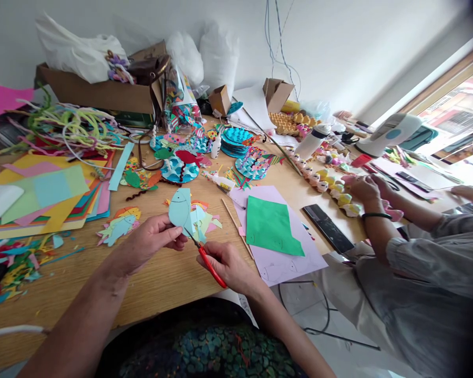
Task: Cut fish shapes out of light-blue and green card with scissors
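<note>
While the left hand (152,242) pinched the light-blue paper (179,207) between thumb and curled fingers, the right hand (233,266) was wrapped around the red-handled scissors (213,269), with the paper at eleven o'clock from the handles and the blades apparently at its lower edge. A clean outline probably called for turning the paper into slow, short snips along the pencilled line, the left thumb kept clear of the blades.
</note>
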